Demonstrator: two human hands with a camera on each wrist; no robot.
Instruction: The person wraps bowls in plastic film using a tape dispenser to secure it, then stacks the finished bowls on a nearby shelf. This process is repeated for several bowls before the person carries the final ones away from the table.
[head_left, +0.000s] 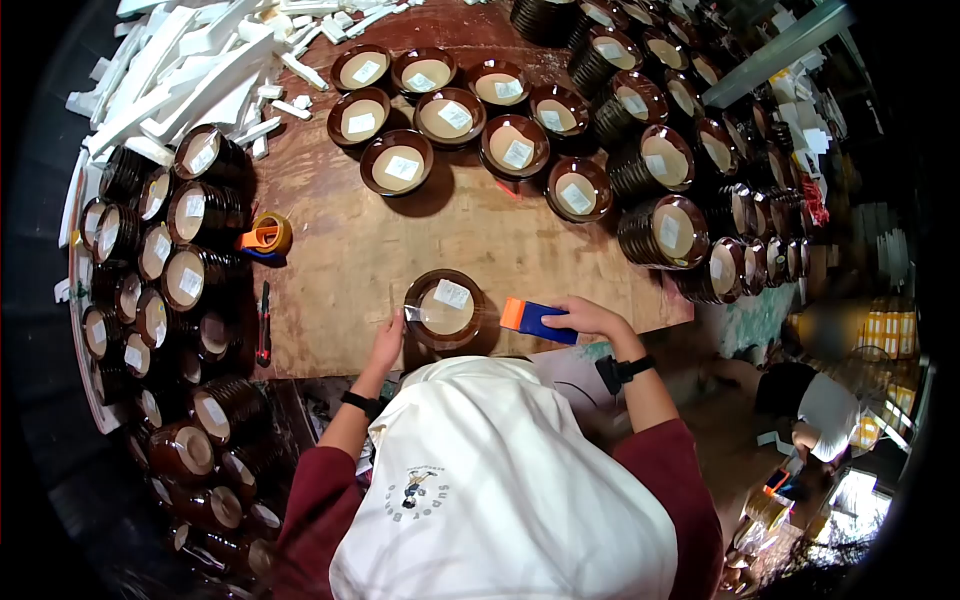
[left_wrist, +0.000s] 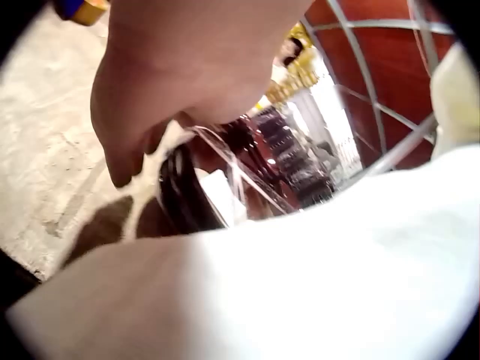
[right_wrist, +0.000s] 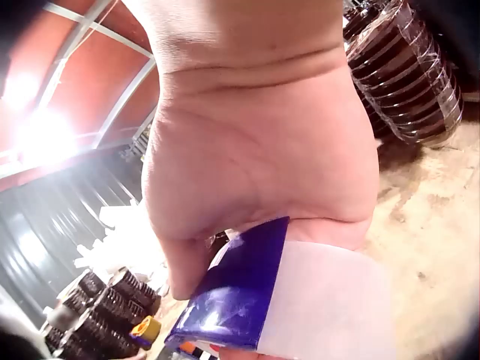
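Note:
A dark brown bowl (head_left: 436, 327) with a beige centre and a white label (head_left: 452, 294) stands near the table's front edge. Fairly straight fingers of the left hand (head_left: 387, 342) touch its left side, beside one end of a clear tape strip. That strip crosses the bowl towards a blue tape dispenser (head_left: 548, 323) with an orange front, which the right hand (head_left: 590, 318) grips from above. In the left wrist view the left hand (left_wrist: 180, 75) is beside dark rims (left_wrist: 180, 187). The right wrist view shows the right hand (right_wrist: 262, 150) round the blue dispenser (right_wrist: 236, 292); its fingertips are partly hidden.
Several labelled bowls (head_left: 403, 162) stand at the back. Bowl stacks line the right (head_left: 672, 230) and left (head_left: 190, 278). A second tape dispenser (head_left: 268, 235) and a red-black cutter (head_left: 264, 325) lie on the left. White foam strips (head_left: 190, 75) fill the back left. Another person (head_left: 825, 410) is at far right.

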